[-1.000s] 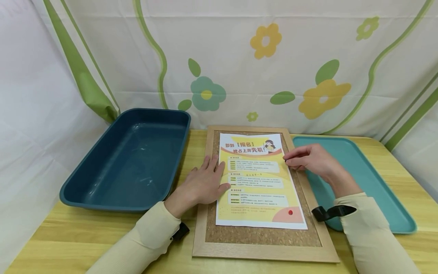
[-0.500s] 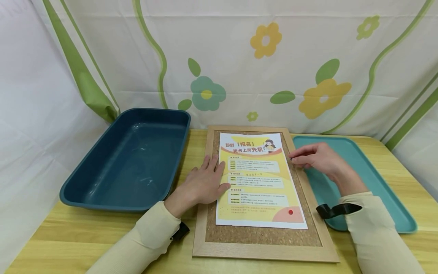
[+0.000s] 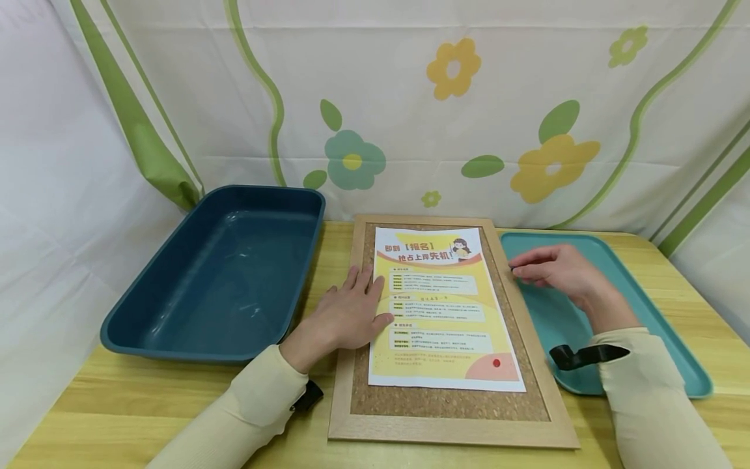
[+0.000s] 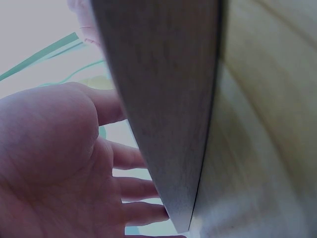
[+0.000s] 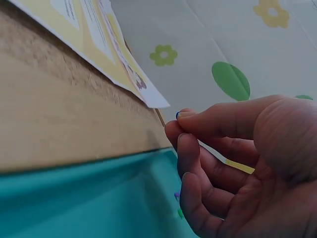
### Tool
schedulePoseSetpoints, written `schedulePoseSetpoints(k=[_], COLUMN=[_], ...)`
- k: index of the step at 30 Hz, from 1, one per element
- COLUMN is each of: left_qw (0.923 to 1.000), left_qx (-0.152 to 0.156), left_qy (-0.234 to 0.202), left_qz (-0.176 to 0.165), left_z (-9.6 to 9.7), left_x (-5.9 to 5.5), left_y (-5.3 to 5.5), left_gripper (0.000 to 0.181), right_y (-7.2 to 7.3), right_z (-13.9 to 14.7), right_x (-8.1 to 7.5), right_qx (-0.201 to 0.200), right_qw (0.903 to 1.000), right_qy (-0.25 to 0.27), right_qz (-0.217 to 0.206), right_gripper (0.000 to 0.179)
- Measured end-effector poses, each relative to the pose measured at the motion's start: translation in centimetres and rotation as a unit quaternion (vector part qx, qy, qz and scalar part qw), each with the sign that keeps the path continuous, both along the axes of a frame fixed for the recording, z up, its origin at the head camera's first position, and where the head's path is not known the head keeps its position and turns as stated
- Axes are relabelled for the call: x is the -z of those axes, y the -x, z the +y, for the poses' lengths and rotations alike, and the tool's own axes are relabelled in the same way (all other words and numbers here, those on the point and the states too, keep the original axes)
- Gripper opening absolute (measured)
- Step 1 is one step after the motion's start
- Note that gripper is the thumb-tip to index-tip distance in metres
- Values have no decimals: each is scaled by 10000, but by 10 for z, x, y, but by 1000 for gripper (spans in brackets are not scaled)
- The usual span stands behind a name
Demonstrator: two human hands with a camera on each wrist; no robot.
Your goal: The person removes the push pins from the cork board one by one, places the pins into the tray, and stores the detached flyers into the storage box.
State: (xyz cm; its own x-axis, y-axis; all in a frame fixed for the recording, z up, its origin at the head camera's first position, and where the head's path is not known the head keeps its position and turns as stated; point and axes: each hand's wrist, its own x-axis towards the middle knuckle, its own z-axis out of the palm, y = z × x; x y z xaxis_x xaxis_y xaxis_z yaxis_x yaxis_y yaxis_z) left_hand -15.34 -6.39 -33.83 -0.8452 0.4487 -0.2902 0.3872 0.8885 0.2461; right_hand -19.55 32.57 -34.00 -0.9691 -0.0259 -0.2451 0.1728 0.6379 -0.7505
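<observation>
A yellow printed poster (image 3: 439, 306) lies on a wood-framed cork board (image 3: 451, 404), with a red pushpin (image 3: 497, 363) in its lower right corner. My left hand (image 3: 351, 316), fingers spread, rests across the board's left frame and the poster's left edge. Over the near-left rim of the teal tray (image 3: 609, 273), beside the board's right frame, my right hand (image 3: 559, 273) pinches a small blue pushpin (image 5: 178, 115) between thumb and forefinger. Most of that pin is hidden by the fingertips. In the right wrist view the poster's top right corner (image 5: 156, 101) sticks up from the cork.
A deep dark-blue basin (image 3: 222, 286) stands left of the board. Small purple (image 5: 177, 196) and green pieces (image 5: 180, 213) show in the tray behind the right fingers. A flowered curtain (image 3: 398, 111) hangs behind the wooden table (image 3: 105, 404).
My right hand has moved right, from the poster's right edge across the board's frame to over the tray, with the pin still pinched. The left hand stays put.
</observation>
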Motion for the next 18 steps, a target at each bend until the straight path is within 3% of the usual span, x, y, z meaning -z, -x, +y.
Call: schedulePoseSetpoints(k=[11, 18], left_qw=[10000, 10000], left_qx=[-40, -26], left_qy=[-21, -22], left_qz=[17, 12], left_z=[0, 0], left_x=[0, 0], left_y=[-1, -1], left_gripper=[73, 73], right_y=[2, 2], right_z=[22, 33], right_x=[8, 12], right_qx=[288, 481], right_qw=[9995, 9983], right_qy=[138, 267], right_qz=[-35, -213], right_gripper=[40, 12])
